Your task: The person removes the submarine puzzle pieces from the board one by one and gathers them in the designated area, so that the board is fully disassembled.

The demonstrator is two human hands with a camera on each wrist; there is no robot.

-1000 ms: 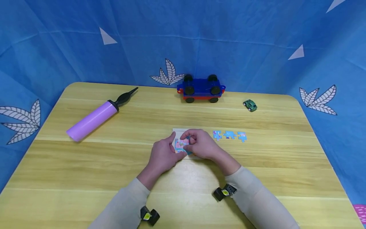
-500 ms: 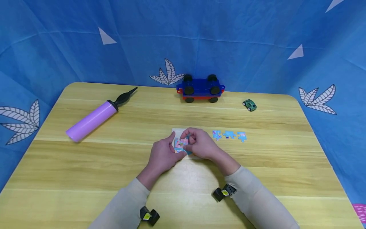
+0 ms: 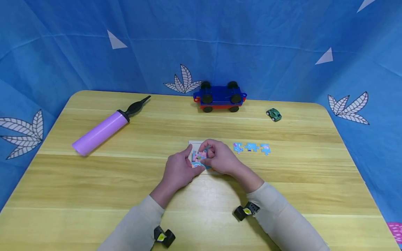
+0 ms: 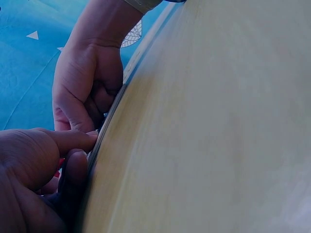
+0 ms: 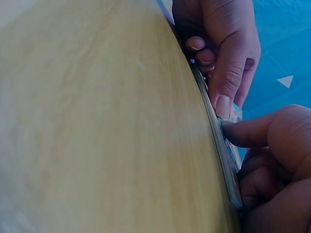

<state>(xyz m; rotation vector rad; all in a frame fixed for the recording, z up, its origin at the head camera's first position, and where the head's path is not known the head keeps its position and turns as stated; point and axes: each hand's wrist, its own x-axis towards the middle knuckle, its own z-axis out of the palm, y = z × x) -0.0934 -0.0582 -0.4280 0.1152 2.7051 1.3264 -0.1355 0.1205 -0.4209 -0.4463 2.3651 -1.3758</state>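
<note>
Pink-and-blue puzzle might buckle if the right hand, pinching it from three o'clock, presses crookedly while the left hand, gripping from eight o'clock, slackens.

No text, label or number can be read anywhere.

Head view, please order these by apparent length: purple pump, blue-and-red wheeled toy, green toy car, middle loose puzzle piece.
Largest to smallest:
1. Purple pump
2. Blue-and-red wheeled toy
Then, unranked: green toy car and middle loose puzzle piece, which look too alike in length.
</note>
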